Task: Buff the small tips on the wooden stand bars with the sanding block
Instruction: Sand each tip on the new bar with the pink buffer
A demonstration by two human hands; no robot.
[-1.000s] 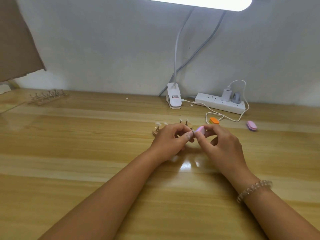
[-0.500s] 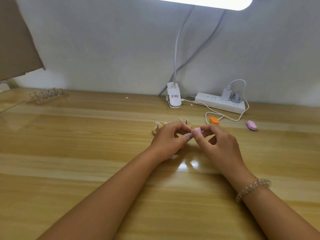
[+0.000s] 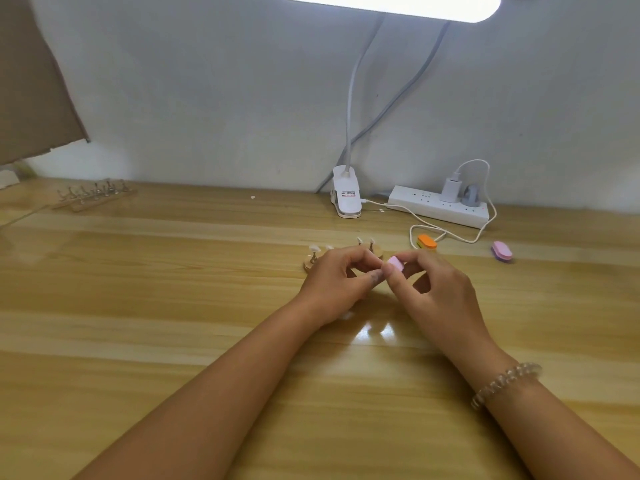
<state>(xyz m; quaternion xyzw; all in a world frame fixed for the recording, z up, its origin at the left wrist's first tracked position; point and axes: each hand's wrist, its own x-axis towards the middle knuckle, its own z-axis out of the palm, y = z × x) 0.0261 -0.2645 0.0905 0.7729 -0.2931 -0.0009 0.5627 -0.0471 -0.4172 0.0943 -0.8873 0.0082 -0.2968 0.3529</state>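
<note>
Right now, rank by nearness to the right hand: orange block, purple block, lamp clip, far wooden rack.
From the right hand:
1. Orange block, just behind.
2. Purple block, right.
3. Lamp clip, back centre.
4. Wooden rack, far left.

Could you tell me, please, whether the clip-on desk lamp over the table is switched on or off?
On: the long white lamp panel glows brightly, and its glare reflects off the glossy wooden table below.
</note>
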